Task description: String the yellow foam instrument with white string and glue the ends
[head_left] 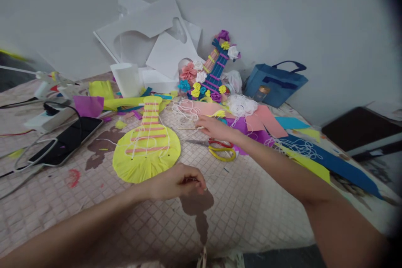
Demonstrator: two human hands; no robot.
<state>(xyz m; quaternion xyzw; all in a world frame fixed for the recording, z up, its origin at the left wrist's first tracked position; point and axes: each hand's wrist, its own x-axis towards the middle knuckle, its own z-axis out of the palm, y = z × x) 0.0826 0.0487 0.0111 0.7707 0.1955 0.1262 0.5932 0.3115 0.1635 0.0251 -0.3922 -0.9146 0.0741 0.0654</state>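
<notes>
A yellow paper guitar [147, 150] with pink strips across it and white strings lies flat on the table, left of centre. Just to its lower right, my left hand [180, 181] is closed in a pinch; a faint white thread shows near it, but what the fingers hold is hidden. My right hand [211, 127] reaches farther across, its fingertips pinched at the end of a thin light stick [186, 129]. Loose white string [186, 109] lies just beyond these fingers. Below the right wrist rest scissors [222, 153] with red and yellow handles, blades pointing left.
A blue guitar with paper flowers [215, 71] leans at the back beside white board offcuts [141, 21]. A white cup [125, 79], a phone [67, 140] and a power strip [50, 119] are leftward. Coloured paper [266, 119], a string bundle [241, 104] and a blue bag [273, 83] are rightward.
</notes>
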